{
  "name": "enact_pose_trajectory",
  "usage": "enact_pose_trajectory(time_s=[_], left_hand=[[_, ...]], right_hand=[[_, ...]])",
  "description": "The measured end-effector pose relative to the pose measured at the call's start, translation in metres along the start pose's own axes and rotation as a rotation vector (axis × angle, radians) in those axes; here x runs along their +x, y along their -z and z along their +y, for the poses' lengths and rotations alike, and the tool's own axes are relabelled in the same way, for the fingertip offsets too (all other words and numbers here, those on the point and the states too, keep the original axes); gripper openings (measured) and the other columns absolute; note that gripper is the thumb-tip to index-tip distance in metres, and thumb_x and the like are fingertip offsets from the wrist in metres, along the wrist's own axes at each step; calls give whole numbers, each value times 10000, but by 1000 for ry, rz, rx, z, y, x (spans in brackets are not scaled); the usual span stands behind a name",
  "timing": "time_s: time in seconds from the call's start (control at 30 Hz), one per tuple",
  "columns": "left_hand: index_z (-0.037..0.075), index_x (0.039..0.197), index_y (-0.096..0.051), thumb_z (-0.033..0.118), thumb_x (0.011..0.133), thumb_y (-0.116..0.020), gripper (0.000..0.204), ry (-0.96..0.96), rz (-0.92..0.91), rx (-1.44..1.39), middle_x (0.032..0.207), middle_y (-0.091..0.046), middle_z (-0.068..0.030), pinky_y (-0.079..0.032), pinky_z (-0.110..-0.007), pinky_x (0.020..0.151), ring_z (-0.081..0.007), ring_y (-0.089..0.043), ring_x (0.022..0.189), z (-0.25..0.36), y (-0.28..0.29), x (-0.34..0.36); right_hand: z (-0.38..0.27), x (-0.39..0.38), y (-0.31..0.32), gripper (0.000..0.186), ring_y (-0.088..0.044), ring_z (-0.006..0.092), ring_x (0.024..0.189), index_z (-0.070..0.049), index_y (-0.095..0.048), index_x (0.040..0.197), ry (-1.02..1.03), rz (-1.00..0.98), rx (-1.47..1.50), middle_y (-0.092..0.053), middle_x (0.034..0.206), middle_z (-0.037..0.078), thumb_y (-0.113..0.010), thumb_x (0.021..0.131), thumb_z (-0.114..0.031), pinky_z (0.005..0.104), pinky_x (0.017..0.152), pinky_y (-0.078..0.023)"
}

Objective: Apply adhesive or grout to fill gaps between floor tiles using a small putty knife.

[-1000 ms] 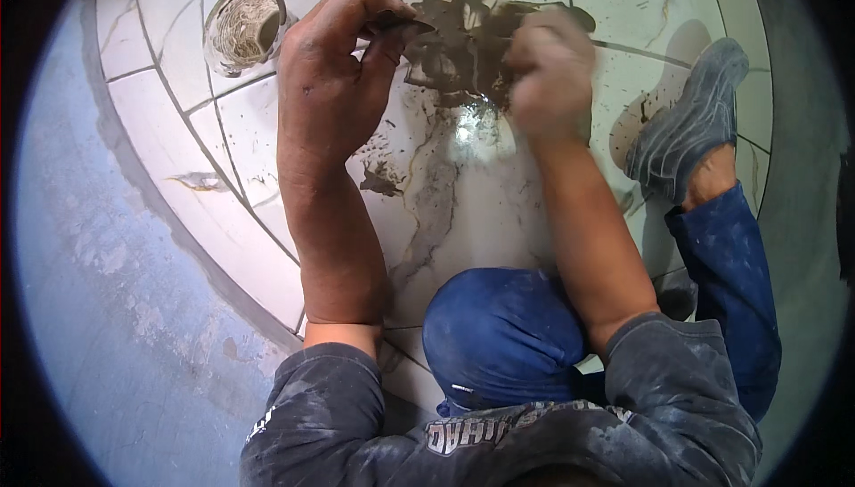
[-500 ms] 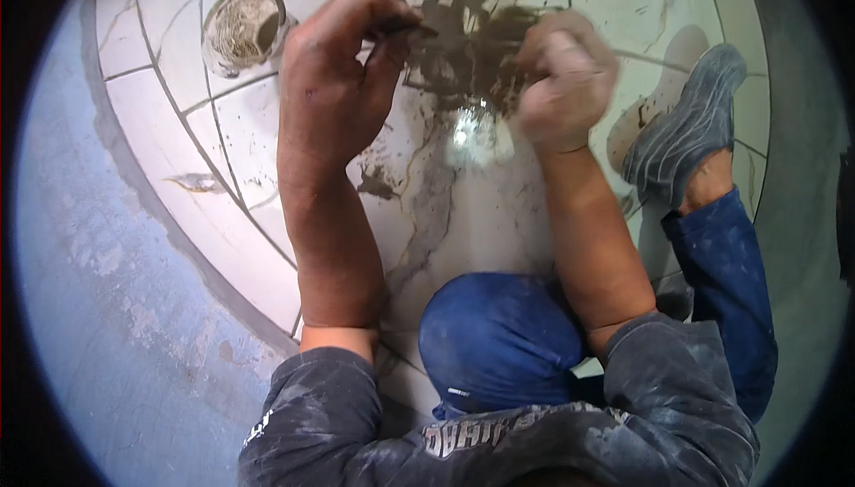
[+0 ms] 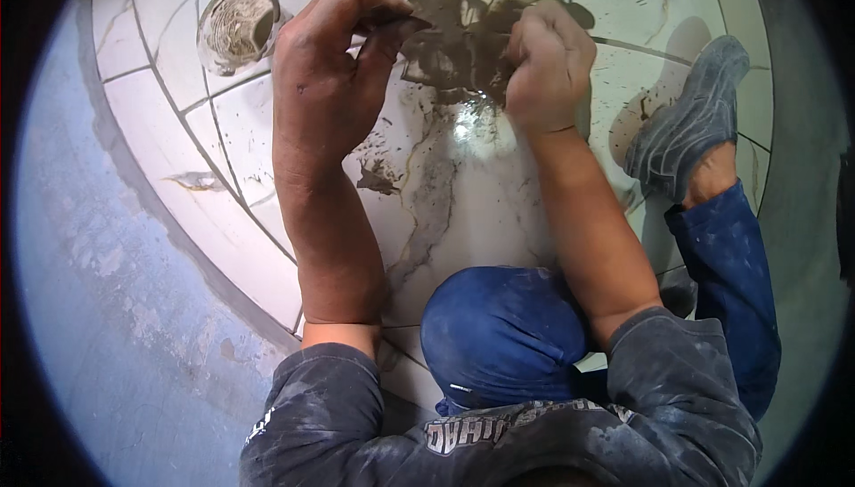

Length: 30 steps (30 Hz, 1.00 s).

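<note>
My left hand (image 3: 334,77) is closed on a thin dark scraper (image 3: 412,28), its tip at the edge of a wet, dark grey-brown smear of paste (image 3: 450,60) on the white marble-patterned tiles (image 3: 436,220). My right hand (image 3: 543,68) is closed over the right side of the smear, on a dark flat tool (image 3: 577,15) that its fingers mostly hide. Just left of my left hand stands a round container (image 3: 232,24) with pale residue inside. Dark flecks are scattered on the tiles around the smear.
My bent knee (image 3: 499,327) in blue trousers rests at the lower middle, and my foot in a grey shoe (image 3: 686,122) is at the right. A curved grey border separates the tiles from the mottled blue-grey surface (image 3: 125,264) at the left. A grey surface lies beyond the tiles at the right.
My right hand has shifted to and fro over the paste and is now up and left of where it was half a second ago. My left hand stays nearly in place.
</note>
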<state>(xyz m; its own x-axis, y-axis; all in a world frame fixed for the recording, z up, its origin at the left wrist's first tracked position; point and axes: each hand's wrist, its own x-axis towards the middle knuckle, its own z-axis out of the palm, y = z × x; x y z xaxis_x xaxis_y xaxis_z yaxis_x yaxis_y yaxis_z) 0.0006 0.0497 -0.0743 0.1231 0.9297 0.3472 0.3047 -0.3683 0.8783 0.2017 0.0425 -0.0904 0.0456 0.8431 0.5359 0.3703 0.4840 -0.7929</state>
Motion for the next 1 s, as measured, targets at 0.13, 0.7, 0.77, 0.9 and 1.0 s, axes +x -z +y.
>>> enact_pose_trajectory(time_s=[0.13,0.7,0.77,0.9,1.0], left_hand=[[-19,894,-624,-90,790,-702,148,5,-20,25,826,-677,-100,-530,-285,692,-191,-677,735,2,0,-5],[-21,947,-625,-111,850,-671,141,81,-93,17,949,-672,-81,-528,-273,815,-145,-666,888,5,3,-2],[-17,955,-627,-108,843,-680,153,68,-106,53,956,-676,-79,-525,-271,816,-144,-666,886,5,5,-3],[-15,958,-629,-107,838,-682,161,73,-93,66,959,-676,-77,-523,-270,817,-144,-665,879,8,5,-6],[-16,958,-628,-106,839,-680,158,71,-89,53,956,-677,-79,-522,-271,815,-148,-664,873,6,5,-2]], right_hand=[[-3,-4,2,291,-410,109,541,-2,-514,678,-187,31,270,-510,605,58,-377,889,-148,263,500,-320],[-2,-4,-2,224,-398,109,529,-7,-474,679,-206,2,66,-490,596,55,-412,863,-119,264,504,-315],[-1,-8,-15,215,-404,118,528,17,-483,719,-363,-11,34,-493,605,60,-388,864,-111,259,501,-312],[-13,9,8,181,-409,119,529,-6,-460,723,-220,-28,317,-477,604,53,-370,865,-72,284,492,-316],[-3,-8,-12,194,-417,130,530,-11,-461,703,-274,-57,57,-479,605,62,-370,865,-66,291,502,-328]])
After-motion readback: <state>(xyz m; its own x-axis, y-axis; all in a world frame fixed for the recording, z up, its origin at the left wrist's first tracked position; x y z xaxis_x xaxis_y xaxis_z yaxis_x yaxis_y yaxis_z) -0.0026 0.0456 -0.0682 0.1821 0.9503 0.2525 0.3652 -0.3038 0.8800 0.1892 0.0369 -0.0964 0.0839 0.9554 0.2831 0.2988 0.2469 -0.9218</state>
